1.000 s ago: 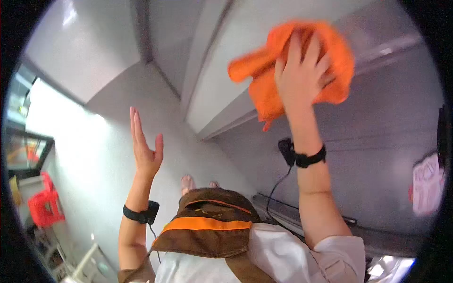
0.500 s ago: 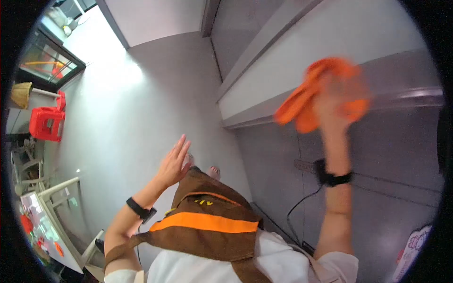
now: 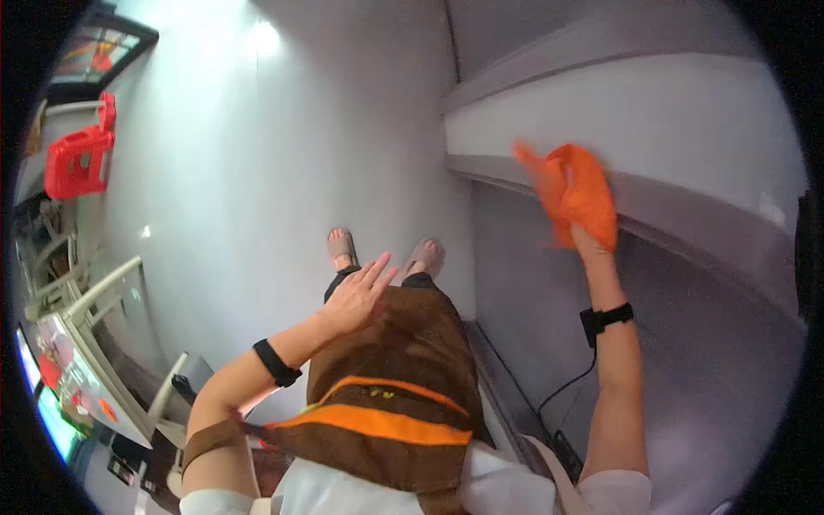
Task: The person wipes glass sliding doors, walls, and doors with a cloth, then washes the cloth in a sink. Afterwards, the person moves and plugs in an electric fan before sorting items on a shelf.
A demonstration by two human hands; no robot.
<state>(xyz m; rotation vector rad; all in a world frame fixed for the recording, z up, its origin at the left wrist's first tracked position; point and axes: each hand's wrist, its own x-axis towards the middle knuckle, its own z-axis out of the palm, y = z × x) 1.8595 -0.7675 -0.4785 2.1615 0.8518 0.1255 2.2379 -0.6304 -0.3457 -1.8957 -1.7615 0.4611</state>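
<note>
An orange cloth [image 3: 588, 197] is bunched over my right hand [image 3: 589, 239], which is closed on it; the cloth hides most of the fingers. It lies against the edge of a pale ledge [image 3: 678, 112] on the right, with one loose corner blurred by motion. My left hand [image 3: 354, 305] is held in front of the brown apron [image 3: 395, 330], fingers stretched out and holding nothing.
Below the ledge is a grey panel [image 3: 524, 257], with a black cable [image 3: 562, 390] hanging near my right forearm. On the left are a red plastic stool [image 3: 79, 163], a pale chair [image 3: 103, 287] and a table [image 3: 112, 378] with small items on it.
My right hand and the orange cloth have come nearer to me along the ledge. My left hand has shifted right, and both feet now show further forward.
</note>
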